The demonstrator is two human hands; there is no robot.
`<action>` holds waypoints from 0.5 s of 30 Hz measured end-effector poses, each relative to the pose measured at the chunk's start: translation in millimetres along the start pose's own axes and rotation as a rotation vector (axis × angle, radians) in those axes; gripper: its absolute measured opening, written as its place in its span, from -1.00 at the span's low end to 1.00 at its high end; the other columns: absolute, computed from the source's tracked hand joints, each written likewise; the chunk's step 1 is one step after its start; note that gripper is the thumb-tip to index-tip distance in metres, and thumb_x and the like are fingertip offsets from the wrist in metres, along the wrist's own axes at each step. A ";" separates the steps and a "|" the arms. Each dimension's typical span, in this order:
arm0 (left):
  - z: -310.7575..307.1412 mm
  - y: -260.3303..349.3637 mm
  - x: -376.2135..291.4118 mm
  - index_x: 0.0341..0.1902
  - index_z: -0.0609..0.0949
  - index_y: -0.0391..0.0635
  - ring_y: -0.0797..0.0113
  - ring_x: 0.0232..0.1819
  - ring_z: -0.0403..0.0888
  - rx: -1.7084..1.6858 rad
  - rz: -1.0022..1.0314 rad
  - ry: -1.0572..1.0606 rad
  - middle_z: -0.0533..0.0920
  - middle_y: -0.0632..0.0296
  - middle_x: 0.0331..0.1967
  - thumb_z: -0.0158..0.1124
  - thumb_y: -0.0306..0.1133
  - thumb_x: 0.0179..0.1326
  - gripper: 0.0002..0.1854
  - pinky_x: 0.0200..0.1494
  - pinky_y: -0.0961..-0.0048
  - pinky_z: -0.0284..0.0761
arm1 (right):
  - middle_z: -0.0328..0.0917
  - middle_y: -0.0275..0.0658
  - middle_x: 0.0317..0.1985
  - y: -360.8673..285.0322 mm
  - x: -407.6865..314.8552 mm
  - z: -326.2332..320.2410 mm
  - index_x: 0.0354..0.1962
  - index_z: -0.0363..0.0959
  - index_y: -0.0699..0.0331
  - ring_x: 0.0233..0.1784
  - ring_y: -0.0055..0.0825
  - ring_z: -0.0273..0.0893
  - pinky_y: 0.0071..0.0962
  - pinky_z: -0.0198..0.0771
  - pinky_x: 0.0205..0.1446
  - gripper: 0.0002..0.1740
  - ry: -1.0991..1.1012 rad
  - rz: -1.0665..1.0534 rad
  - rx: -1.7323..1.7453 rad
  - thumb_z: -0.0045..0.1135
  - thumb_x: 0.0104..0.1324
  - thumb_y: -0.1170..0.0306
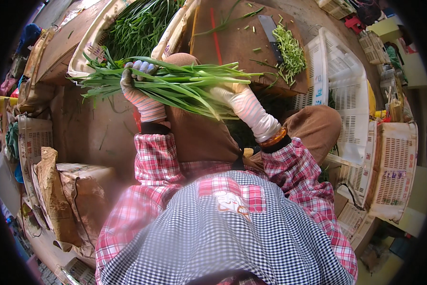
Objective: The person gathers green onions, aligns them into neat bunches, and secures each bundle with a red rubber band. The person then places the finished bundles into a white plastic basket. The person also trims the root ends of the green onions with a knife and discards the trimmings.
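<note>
A bundle of long green leafy stalks, likely garlic chives, lies crosswise over my knees. My left hand, in a striped knit glove, grips its leafy end, fingers curled over the top. My right hand, gloved alike, is under the pale stem end; it is blurred and its fingers are mostly hidden by the stalks. Beyond it, on a brown board, lie a cleaver with a black handle and a heap of short cut stem pieces. A white plastic basket at the upper left holds more greens.
Large white slatted crates stand right of my knee, with another crate farther right. At left are a worn cardboard box and a white crate. Loose green scraps lie on the brown surface beside my leg.
</note>
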State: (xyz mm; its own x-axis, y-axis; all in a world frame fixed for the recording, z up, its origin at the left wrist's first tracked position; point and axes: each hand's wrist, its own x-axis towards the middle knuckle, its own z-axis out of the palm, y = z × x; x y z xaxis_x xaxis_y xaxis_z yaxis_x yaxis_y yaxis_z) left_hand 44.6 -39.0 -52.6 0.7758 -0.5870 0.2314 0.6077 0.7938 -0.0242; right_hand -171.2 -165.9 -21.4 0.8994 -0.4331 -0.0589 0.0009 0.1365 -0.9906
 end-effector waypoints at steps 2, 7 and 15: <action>-0.5 -0.4 0.4 -0.33 0.52 -0.09 0.56 -0.46 0.30 0.005 -0.006 0.007 0.33 0.45 -0.52 0.18 -0.40 0.23 -0.94 -0.23 0.52 0.27 | 0.61 -0.22 0.00 2.4 -2.4 4.8 0.07 0.46 0.38 0.05 -0.50 0.55 -0.50 0.44 0.17 -0.67 0.067 -0.008 0.227 0.17 0.38 0.46; 3.7 -0.1 -2.1 -0.33 0.50 -0.07 0.55 -0.46 0.28 0.045 -0.002 0.014 0.34 0.46 -0.50 0.19 -0.37 0.26 -0.91 -0.22 0.52 0.27 | 0.66 -0.25 -0.09 -6.9 -19.9 0.7 0.05 0.51 0.34 -0.02 -0.53 0.59 -0.52 0.45 0.16 -0.68 0.130 0.106 0.342 0.10 0.44 0.35; -4.7 0.4 0.9 -0.35 0.50 -0.05 0.57 -0.51 0.25 0.004 -0.031 0.018 0.35 0.48 -0.53 0.19 -0.35 0.27 -0.90 -0.26 0.53 0.25 | 0.52 -0.36 -0.38 -3.5 -71.6 -59.6 -0.25 0.52 0.28 -0.43 -0.65 0.40 -0.56 0.43 -0.18 -0.75 0.318 -0.028 0.425 0.01 0.49 0.28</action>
State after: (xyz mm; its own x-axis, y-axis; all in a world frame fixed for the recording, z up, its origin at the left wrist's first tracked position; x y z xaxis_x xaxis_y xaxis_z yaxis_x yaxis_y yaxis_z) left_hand 46.3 -39.9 -56.9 0.7599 -0.6137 0.2144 0.6305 0.7761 -0.0132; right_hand -261.6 -188.4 -21.0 0.7198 -0.6813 -0.1327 0.2598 0.4417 -0.8588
